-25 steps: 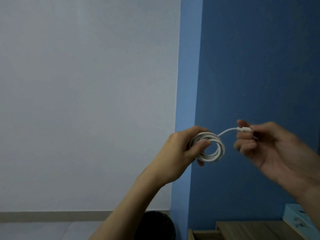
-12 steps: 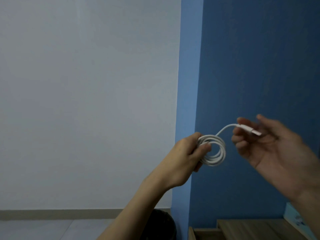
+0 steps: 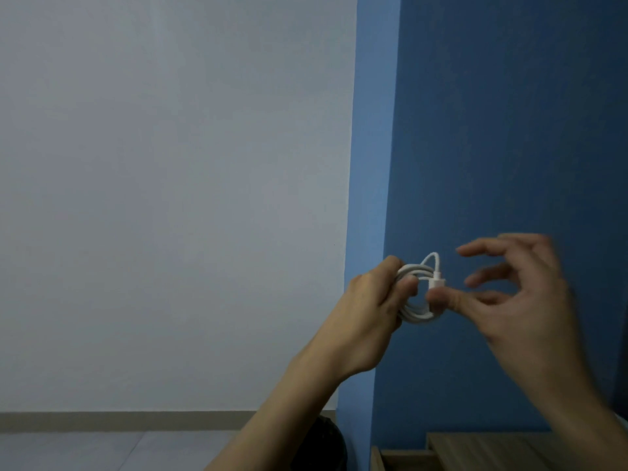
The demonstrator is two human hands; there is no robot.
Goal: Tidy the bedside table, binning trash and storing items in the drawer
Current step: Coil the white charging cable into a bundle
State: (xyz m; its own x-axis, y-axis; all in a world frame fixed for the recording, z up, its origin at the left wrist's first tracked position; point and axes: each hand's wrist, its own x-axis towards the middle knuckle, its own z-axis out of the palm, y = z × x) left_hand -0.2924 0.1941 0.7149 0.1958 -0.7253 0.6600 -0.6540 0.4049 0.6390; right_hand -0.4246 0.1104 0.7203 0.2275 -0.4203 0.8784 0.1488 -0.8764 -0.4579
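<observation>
A white charging cable [image 3: 419, 314] is wound into a small coil, held up in front of the blue wall. My left hand [image 3: 368, 311] grips the coil's left side, fingers closed round the loops. The cable's free end with its white plug [image 3: 436, 282] arches over the top of the coil and points down. My right hand [image 3: 520, 300] is blurred; its thumb presses against the coil just under the plug while the other fingers are spread apart above.
A black bin [image 3: 326, 447] stands on the grey floor at the bottom, partly behind my left forearm. The wooden bedside table [image 3: 486, 450] shows at the bottom right, against the blue wall. A pale wall fills the left.
The cable's free end has been brought from the right, where my right hand held it out, over onto the coil. My right hand's fingers have spread and moved closer to the coil.
</observation>
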